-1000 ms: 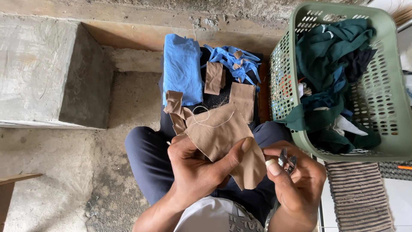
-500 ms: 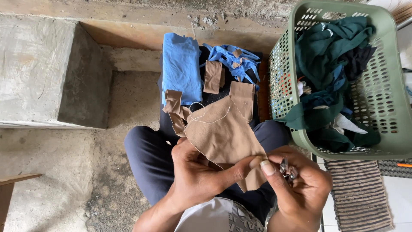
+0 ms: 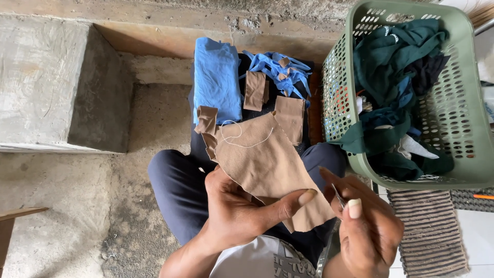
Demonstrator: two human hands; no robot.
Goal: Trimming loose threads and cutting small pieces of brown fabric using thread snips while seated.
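Observation:
My left hand (image 3: pixel 242 208) grips the near edge of a tan fabric piece (image 3: pixel 262 159) spread over my lap, thumb stretched toward the right. A loose white thread (image 3: pixel 247 139) lies across the fabric's far part. My right hand (image 3: pixel 368 224) is closed around a small metal tool (image 3: pixel 338 196), held between thumb and fingers just right of the fabric's edge. What kind of tool it is stays unclear.
Folded blue cloth (image 3: pixel 216 77), blue scraps (image 3: pixel 280 69) and small tan pieces (image 3: pixel 254 90) lie ahead of my knees. A green plastic basket (image 3: pixel 478 128) full of dark green clothes stands at the right, a striped mat (image 3: pixel 429 231) below it. A concrete block (image 3: pixel 46 82) sits left.
The tan fabric has been spread flatter over the lap. My right hand has shifted slightly, bringing the small metal tool up beside the fabric's right edge.

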